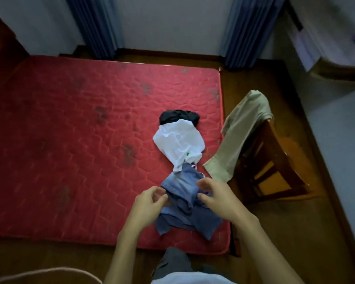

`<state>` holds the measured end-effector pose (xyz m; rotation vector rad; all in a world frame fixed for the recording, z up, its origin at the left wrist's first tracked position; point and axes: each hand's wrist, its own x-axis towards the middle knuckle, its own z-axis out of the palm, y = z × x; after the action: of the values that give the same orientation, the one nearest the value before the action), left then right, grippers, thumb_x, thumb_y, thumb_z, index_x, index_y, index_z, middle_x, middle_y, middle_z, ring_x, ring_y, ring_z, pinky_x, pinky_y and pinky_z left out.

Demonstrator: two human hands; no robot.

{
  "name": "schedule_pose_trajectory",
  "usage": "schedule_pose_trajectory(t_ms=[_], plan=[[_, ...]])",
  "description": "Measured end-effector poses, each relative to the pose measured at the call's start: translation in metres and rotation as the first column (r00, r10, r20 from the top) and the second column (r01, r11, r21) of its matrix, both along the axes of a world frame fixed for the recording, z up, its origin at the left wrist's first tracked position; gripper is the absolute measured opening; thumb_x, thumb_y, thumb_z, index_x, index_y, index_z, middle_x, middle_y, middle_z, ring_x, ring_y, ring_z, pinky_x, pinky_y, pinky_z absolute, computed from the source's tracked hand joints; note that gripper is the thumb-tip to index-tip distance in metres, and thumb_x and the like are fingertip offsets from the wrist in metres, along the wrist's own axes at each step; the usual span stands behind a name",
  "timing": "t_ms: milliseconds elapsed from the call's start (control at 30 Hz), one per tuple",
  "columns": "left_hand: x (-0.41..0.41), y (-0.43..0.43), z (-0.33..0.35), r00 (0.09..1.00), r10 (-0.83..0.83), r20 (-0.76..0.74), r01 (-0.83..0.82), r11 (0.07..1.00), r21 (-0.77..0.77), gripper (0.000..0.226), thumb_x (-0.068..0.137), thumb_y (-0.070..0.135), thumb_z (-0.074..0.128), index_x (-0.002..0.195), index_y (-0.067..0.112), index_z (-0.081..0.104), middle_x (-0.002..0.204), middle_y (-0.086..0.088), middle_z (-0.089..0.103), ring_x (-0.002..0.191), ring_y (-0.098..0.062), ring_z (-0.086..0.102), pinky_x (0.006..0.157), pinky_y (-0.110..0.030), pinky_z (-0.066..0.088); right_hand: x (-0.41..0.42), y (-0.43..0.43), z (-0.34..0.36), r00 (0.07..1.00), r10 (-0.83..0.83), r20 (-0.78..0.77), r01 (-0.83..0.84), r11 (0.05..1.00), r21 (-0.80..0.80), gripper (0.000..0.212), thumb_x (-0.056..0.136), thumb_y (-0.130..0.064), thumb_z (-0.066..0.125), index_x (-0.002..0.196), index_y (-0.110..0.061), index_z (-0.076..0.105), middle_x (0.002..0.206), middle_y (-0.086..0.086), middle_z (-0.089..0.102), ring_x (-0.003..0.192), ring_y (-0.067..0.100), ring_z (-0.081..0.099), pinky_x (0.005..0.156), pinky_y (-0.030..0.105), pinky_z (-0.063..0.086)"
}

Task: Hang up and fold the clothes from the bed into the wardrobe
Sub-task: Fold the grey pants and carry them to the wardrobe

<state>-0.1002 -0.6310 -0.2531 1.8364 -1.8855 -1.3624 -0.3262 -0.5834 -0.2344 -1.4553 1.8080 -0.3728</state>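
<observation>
Both hands work at the blue garment (184, 203), which lies crumpled near the mattress's (70, 140) front right corner. The left hand (150, 203) pinches a fold at the garment's left side, fingers closing on cloth; the right hand (215, 199) curls over its right side, fingertips in the fabric, though whether it truly grips I cannot tell. Behind, toward the right edge, lie a white top (178, 140) and a black piece (178, 116), touching in a row. A tan garment (240, 132) drapes over a chair (275, 169) beside the bed. To do this step well, I judge the hands should find shoulders or waistband first, lift, shake the cloth flat, then fold on the bare mattress to the left. No wardrobe is clearly in view
</observation>
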Motion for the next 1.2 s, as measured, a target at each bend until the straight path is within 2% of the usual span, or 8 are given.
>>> schedule_pose_trajectory(t_ms=[167,300,567,733,867,967,1033,1200], plan=[[-0.028,-0.037,-0.02,0.997,-0.078,-0.013,0.079,0.995,0.062,0.005,0.093,0.026,0.065,0.098,0.027,0.067,0.079,0.011,0.069,0.072,0.006,0.062,0.06,-0.01,0.043,-0.032,-0.008,-0.018,0.988,-0.151,0.019,0.151,0.988,0.025,0.037,0.088,-0.012,0.067,0.125,-0.014,0.062,0.12,0.001,0.067,0.113,0.013,0.061,0.097,0.023,0.045],[-0.054,-0.047,-0.05,0.996,-0.084,0.024,0.08,0.987,0.139,0.008,0.091,0.026,0.063,0.099,0.026,0.067,0.086,0.004,0.072,0.086,-0.013,0.068,0.078,-0.03,0.053,-0.051,-0.012,-0.051,0.965,-0.254,0.066,0.247,0.964,0.103,0.033,0.09,-0.015,0.065,0.123,-0.018,0.062,0.111,-0.004,0.067,0.105,0.008,0.062,0.09,0.019,0.046],[-0.101,-0.024,-0.19,0.987,0.005,0.164,-0.064,0.932,0.357,0.032,0.093,0.027,0.064,0.122,0.012,0.062,0.11,-0.005,0.069,0.107,-0.023,0.063,0.084,-0.027,0.045,-0.064,-0.007,-0.207,0.896,-0.422,0.137,0.304,0.808,0.504,0.041,0.096,-0.017,0.055,0.136,-0.014,0.05,0.105,-0.001,0.067,0.091,0.011,0.062,0.063,0.016,0.043],[-0.137,-0.005,-0.293,0.974,0.141,0.178,-0.21,0.856,0.472,0.06,0.086,0.044,0.072,0.133,0.011,0.054,0.125,-0.004,0.064,0.117,-0.02,0.059,0.092,-0.024,0.041,-0.079,0.011,-0.313,0.832,-0.551,0.064,0.375,0.644,0.667,0.045,0.092,-0.014,0.056,0.136,-0.01,0.048,0.102,0.006,0.067,0.1,0.02,0.063,0.077,0.027,0.049],[-0.152,0.0,-0.355,0.962,0.187,0.2,-0.256,0.874,0.414,0.06,0.071,0.065,0.071,0.107,0.017,0.061,0.11,-0.005,0.067,0.105,-0.023,0.061,0.094,-0.04,0.05,-0.086,0.025,-0.373,0.752,-0.658,0.032,0.435,0.534,0.725,0.035,0.092,-0.015,0.059,0.127,-0.011,0.054,0.098,0.005,0.068,0.094,0.022,0.068,0.085,0.037,0.056],[-0.154,-0.01,-0.374,0.939,0.267,0.219,-0.329,0.883,0.335,0.027,0.085,0.033,0.069,0.084,0.008,0.059,0.091,-0.013,0.066,0.092,-0.032,0.061,0.084,-0.042,0.048,-0.087,0.029,-0.389,0.723,-0.69,0.043,0.428,0.496,0.755,0.022,0.093,-0.013,0.059,0.115,-0.012,0.061,0.093,0.005,0.07,0.086,0.02,0.071,0.081,0.037,0.056],[-0.154,-0.026,-0.362,0.929,0.34,0.145,-0.37,0.857,0.359,0.025,0.088,0.017,0.064,0.069,0.011,0.049,0.073,-0.006,0.059,0.078,-0.026,0.057,0.075,-0.039,0.044,-0.086,0.028,-0.385,0.725,-0.687,0.053,0.409,0.492,0.769,0.02,0.092,-0.011,0.06,0.112,-0.011,0.064,0.093,0.006,0.072,0.086,0.021,0.071,0.085,0.04,0.056],[-0.147,-0.089,-0.278,0.911,0.404,-0.081,-0.346,0.858,0.379,0.019,0.095,0.008,0.052,0.078,0.009,0.06,0.07,0.001,0.053,0.065,-0.011,0.048,0.062,-0.02,0.042,-0.077,0.007,-0.335,0.767,-0.631,0.113,0.381,0.591,0.711,0.053,0.082,-0.004,0.072,0.132,-0.011,0.054,0.111,0.003,0.064,0.104,0.021,0.064,0.089,0.034,0.054]])
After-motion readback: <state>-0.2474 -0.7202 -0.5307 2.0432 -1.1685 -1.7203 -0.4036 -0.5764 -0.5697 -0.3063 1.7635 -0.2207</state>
